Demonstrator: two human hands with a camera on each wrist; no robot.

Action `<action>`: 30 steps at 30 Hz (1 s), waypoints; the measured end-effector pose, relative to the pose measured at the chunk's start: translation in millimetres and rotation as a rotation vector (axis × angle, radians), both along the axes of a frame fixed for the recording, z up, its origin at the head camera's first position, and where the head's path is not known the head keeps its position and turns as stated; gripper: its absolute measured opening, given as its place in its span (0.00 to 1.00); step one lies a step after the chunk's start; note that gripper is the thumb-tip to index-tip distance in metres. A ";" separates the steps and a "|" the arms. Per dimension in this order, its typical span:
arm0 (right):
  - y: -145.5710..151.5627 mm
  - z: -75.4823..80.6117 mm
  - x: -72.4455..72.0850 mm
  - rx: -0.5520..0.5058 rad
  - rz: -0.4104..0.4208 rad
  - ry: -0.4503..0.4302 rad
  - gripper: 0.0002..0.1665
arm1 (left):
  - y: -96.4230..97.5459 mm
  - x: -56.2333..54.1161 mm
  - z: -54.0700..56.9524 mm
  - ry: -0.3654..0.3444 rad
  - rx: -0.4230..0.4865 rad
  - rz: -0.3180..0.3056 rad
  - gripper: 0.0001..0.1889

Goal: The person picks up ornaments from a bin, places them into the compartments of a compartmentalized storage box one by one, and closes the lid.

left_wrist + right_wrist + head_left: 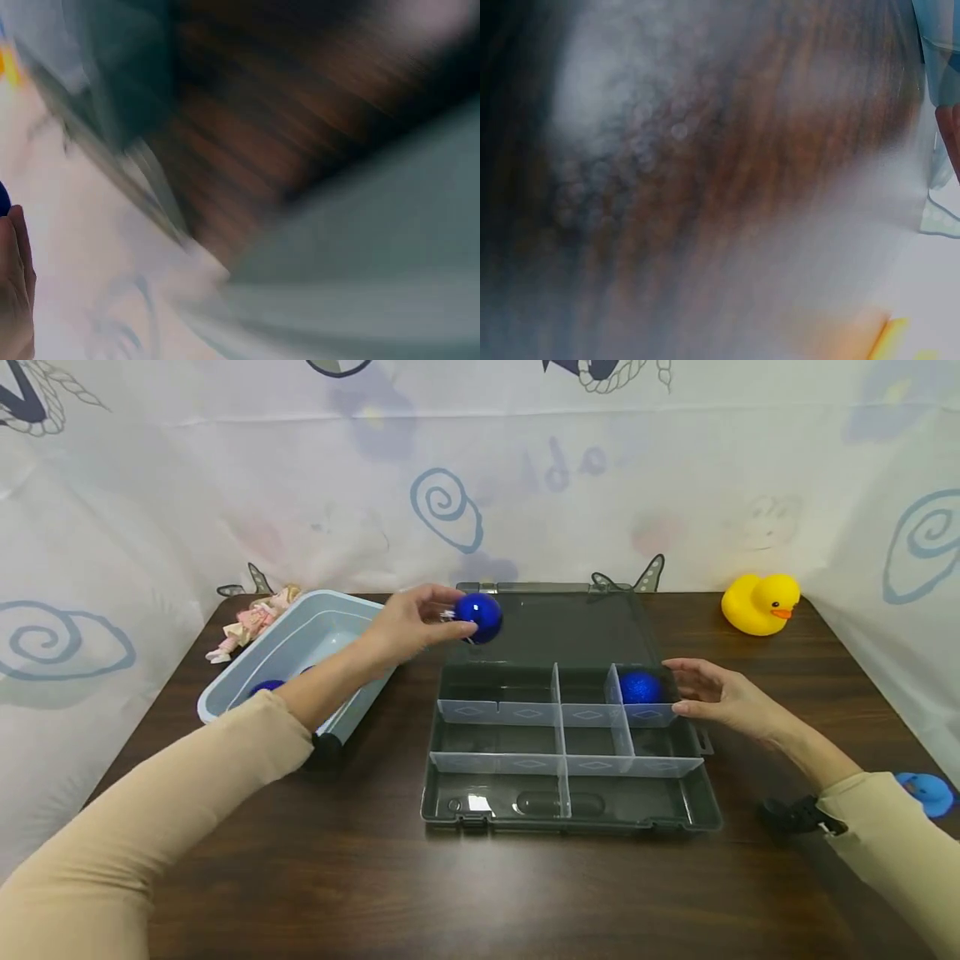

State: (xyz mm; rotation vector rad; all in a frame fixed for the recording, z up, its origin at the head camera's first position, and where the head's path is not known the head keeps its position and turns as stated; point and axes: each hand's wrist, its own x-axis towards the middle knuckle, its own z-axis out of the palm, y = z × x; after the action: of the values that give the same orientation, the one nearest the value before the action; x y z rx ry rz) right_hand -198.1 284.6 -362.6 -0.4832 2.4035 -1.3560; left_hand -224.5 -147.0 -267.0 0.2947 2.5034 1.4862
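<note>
In the head view my left hand [416, 622] pinches a shiny blue bauble [480, 617] between thumb and fingers. It is held over the left part of the raised lid [555, 627] of a grey see-through compartment box [495, 735]. The left wrist view shows only a sliver of that bauble beside the fingers. My right hand [720, 697] rests at the box's right edge, fingers and thumb spread. Next to it, a glittery blue ball [641, 688] sits in the back right compartment.
A pale blue basin [225, 693] with blue balls [266, 686] in it stands on the left, partly behind my left forearm. A doll [255, 622] lies beyond it. On the right are a yellow rubber duck [757, 606] and a small blue toy [928, 795].
</note>
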 end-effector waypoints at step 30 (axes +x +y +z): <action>-0.3 1.0 -0.2 0.003 -0.013 -0.006 0.37 | 126.6 -6.7 -50.8 0.149 -0.278 -0.386 0.26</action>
State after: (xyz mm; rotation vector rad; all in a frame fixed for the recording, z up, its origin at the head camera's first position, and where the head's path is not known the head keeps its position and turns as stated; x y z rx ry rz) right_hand -198.3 284.3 -361.6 -0.4623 2.4080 -1.3570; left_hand -231.2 -20.3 -317.8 0.8099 2.5329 0.9888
